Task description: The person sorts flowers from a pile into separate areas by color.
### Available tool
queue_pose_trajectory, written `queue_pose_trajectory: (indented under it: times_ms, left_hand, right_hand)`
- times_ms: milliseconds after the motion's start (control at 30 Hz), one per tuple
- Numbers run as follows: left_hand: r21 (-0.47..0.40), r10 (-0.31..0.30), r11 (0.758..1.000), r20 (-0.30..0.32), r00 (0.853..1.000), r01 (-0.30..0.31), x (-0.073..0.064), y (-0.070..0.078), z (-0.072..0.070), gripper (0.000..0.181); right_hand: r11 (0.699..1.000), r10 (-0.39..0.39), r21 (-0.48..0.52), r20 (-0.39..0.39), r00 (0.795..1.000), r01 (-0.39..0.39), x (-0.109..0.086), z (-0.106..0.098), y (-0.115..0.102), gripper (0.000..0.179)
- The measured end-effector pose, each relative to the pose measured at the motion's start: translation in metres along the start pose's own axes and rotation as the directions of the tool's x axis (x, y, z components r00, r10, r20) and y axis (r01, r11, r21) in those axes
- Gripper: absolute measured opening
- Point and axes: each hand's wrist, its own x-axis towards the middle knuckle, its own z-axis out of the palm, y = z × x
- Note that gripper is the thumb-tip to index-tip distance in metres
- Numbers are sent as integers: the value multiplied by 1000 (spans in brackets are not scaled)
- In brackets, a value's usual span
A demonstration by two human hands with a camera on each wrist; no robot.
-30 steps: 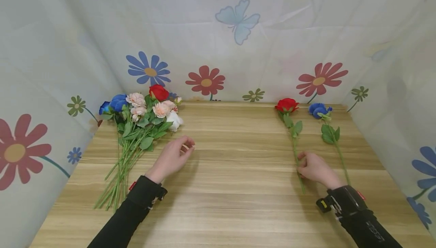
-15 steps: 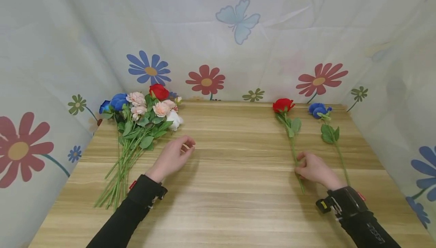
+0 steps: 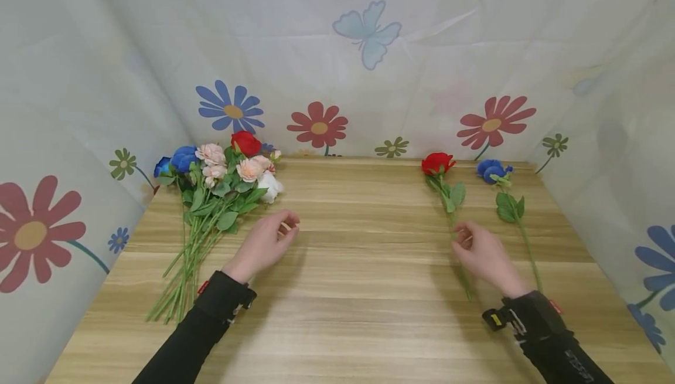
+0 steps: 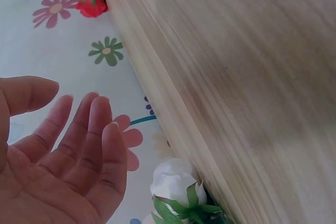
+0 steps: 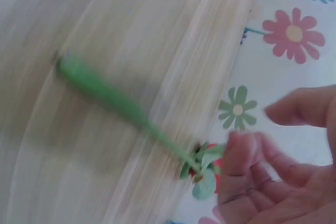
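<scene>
On the right of the table a red rose (image 3: 437,163) lies with its green stem toward me. My right hand (image 3: 485,255) hovers above that stem, fingers loosely bent; the right wrist view shows a gap between thumb and fingers, with the rose stem (image 5: 110,95) apart from them. To its right lies a blue rose (image 3: 493,170). My left hand (image 3: 263,242) is held over the table beside a pile of flowers, its relaxed fingers holding nothing. Nearest to it is a white rose (image 3: 270,187), also visible below the hand in the left wrist view.
The pile on the left has blue roses (image 3: 183,159), pale pink flowers (image 3: 211,154) and another red rose (image 3: 245,143), their stems (image 3: 184,278) crossing toward the front. A curtain printed with flowers (image 3: 437,79) hangs behind and beside the wooden table (image 3: 358,290).
The right hand has let go of the red rose's stem and lifted slightly away. Earlier the rose's head shifted a little to the left. The left hand has barely moved.
</scene>
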Motion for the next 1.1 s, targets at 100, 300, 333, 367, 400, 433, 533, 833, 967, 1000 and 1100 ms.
queue_pose_trajectory:
  times_ms: [100, 300, 333, 367, 400, 433, 533, 833, 967, 1000, 1100]
  left_hand:
    - [24, 5, 1000, -9, 1000, -5, -1, 2, -2, 17]
    - [95, 29, 995, -35, 999, -26, -2, 4, -6, 16]
    - [111, 37, 993, -41, 998, -32, -2, 4, -6, 16]
    - [134, 44, 990, -50, 998, -37, -3, 4, -7, 16]
    - [155, 50, 987, -57, 997, -41, -3, 4, -8, 16]
    - [174, 61, 983, -64, 996, -50, -3, 3, -9, 17]
    - [224, 86, 972, -77, 993, -66, -4, 3, -11, 19]
    - [314, 117, 946, -104, 988, -80, -9, 2, -18, 21]
    - [326, 108, 943, -106, 989, -68, -10, -2, -20, 22]
    - [332, 104, 941, -108, 989, -62, -10, -3, -20, 22]
    - [342, 87, 939, -110, 990, -45, -13, -7, -22, 22]
  right_hand:
    - [997, -32, 70, -61, 998, 36, 1, 5, -9, 23]
    - [968, -20, 246, -99, 995, 44, 4, 13, -28, 19]
    - [957, -13, 288, -91, 996, 39, 4, 15, -31, 19]
    - [944, -4, 328, -79, 997, 30, 5, 16, -34, 20]
    - [927, 6, 374, -63, 998, 18, 5, 18, -37, 22]
    - [910, 15, 414, -47, 999, 6, 6, 19, -39, 23]
    - [854, 37, 520, -4, 999, -30, 8, 25, -47, 25]
    - [749, 44, 660, 38, 998, -58, 20, 45, -75, 22]
    - [725, 36, 686, 57, 998, -65, 23, 54, -89, 22]
    - [718, 33, 693, 62, 998, -67, 23, 56, -92, 22]
    - [699, 23, 712, 72, 997, -67, 25, 62, -101, 21]
